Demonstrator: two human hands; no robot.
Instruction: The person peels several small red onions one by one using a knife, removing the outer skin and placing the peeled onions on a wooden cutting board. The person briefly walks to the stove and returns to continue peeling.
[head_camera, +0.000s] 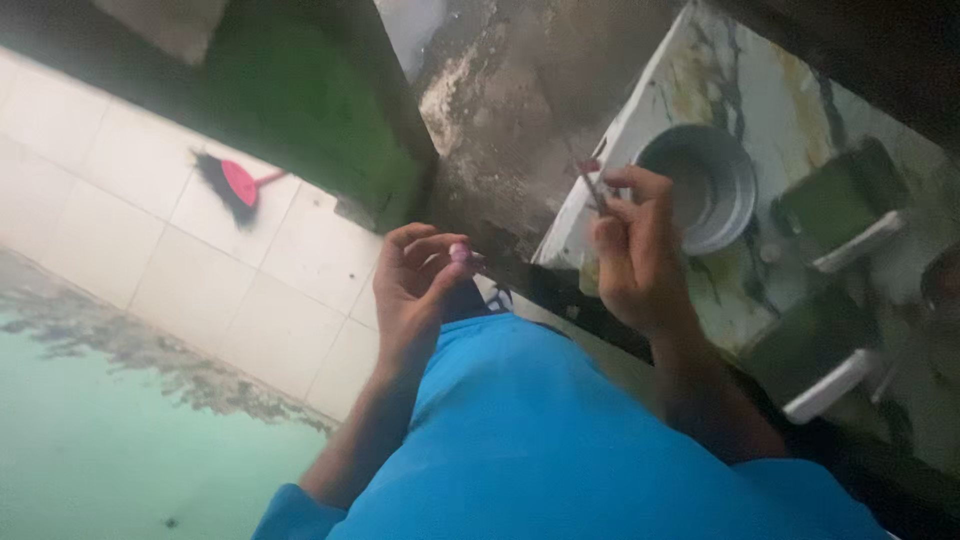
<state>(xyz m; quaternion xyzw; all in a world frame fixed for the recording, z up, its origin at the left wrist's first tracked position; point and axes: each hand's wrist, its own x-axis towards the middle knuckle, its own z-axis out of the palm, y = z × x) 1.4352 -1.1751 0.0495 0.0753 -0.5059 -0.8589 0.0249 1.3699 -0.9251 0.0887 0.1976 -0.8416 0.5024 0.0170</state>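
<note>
Item: left hand (415, 290). Raised in front of the body, fingers curled in narrow, thumb and fingertips pinched on a small pale pinkish object (460, 252); what kind of object it is cannot be told from here. Held up close, apparently so it can be worked on by the other hand.

Item: right hand (635, 250). Lifted at the same height, just right of the left, fingers closed on a thin dark stick-like tool (592, 188) that points up and left. The two hands are near each other but not touching.

Item: round grey metal bowl (712, 185). Stands on the marbled counter (790, 100) just behind the right hand, within easy reach.

Item: two dark green blocks with white edges (840, 200), farther right on the counter.

Item: brush with red head and dark bristles (232, 185). Lies on the pale tiled floor (130, 230), far left, well apart from the hands.

Item: blue garment (560, 440), worn by the person, near edge.
</note>
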